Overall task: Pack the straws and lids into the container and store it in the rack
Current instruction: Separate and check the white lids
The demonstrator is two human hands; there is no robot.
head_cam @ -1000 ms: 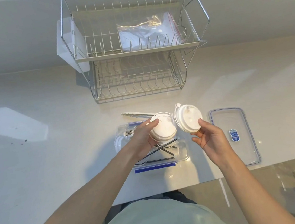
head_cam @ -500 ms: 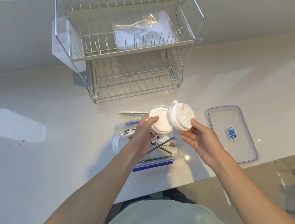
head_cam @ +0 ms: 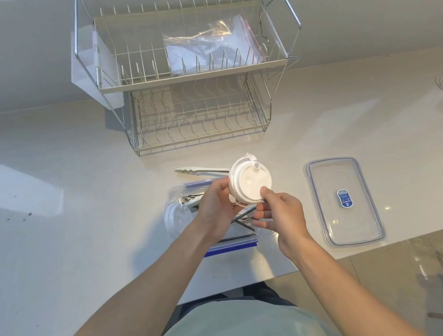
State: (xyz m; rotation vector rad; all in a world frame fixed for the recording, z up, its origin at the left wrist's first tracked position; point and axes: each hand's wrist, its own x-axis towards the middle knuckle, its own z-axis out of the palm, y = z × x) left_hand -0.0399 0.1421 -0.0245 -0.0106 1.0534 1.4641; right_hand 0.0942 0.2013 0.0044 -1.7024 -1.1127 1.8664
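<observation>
Stacking cup lids above the container
Both my hands (head_cam: pixel 250 208) pinch the stacked lids (head_cam: pixel 249 182); a slipped thumb could spill them past the container (head_cam: pixel 179 197) onto the bench (head_cam: pixel 85 238)

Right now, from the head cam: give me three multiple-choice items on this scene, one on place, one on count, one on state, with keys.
1. Where does the clear rectangular blue-rimmed container lid lie?
A. On the counter, right of the clear plastic container
B. On the rack's top tier
C. Snapped on the container

2. How many tiers has the metal wire dish rack?
A. One
B. Two
C. Four

3. What are the hands doing?
A. Both rest flat on the counter
B. Both hold the stacked round white cup lids over the container
C. One lifts the white tongs

Key: 1 A, it lies flat on the white counter, apart from the container. 2 B, an upper and a lower shelf show. 3 B, the left hand and right hand curl round the lids; the white plastic tongs lie untouched behind.
</observation>
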